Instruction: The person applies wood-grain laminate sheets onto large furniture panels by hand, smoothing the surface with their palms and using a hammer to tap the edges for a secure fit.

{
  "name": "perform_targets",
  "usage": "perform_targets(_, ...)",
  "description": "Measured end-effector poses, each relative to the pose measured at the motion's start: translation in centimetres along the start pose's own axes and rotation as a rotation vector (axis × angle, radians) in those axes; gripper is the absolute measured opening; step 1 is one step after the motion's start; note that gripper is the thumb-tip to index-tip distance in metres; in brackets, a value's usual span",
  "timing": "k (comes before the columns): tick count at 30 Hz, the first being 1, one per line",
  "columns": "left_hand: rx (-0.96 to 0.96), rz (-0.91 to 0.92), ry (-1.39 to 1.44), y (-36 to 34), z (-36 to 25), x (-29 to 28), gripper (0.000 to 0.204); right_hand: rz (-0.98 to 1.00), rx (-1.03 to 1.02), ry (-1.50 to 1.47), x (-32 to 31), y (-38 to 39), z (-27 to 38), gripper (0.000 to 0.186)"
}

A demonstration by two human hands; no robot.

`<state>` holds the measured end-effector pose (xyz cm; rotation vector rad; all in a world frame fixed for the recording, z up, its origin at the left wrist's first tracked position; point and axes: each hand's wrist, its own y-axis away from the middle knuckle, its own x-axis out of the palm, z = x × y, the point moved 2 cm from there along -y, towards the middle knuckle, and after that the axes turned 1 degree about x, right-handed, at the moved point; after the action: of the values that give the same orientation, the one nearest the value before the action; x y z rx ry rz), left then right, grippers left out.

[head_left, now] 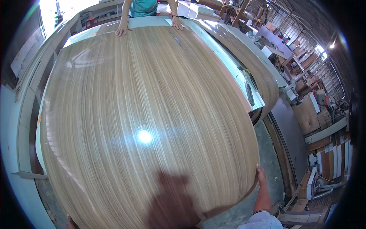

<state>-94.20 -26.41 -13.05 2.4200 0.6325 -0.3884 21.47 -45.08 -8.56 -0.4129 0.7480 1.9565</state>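
A large glossy wood-grain panel [160,95] fills most of the view, reflecting a bright light, with a dark shadow low on it. My right hand [261,175] grips the panel's right edge near the near corner, fingers pressed along it. My left hand [70,222] is at the near left edge of the panel, mostly cut off by the lower rim, so its finger shape is unclear. A co-worker in a teal top [143,7] stands at the far edge, both hands [122,29] on the panel. A pale strip [242,86] with dark tools lies under the panel's right side.
Further boards [263,80] are stacked right of the panel. Pale cabinet frames [24,126] line the left. Grey floor [268,152] shows beside my right hand. Offcuts [337,156] lean at the right, and a cluttered workshop with stacked pieces and hanging lights extends behind.
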Motion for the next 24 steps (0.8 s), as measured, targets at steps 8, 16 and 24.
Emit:
perform_targets(8,0.056,0.183,0.06,-1.3,-2.8,-1.2,0.08,-0.048,-0.062,-0.006,-0.3,1.0,4.9,0.034)
perform_targets(16,-0.009,0.038,-0.017,-2.8,-5.4,-0.8,0.078,-0.189,-0.151,0.081,1.2,-1.7,7.3,0.046)
perform_targets(24,0.001,-0.031,-0.068,-5.5,-10.2,1.2,0.075,-0.212,-0.193,0.16,3.8,-3.2,11.3,0.054)
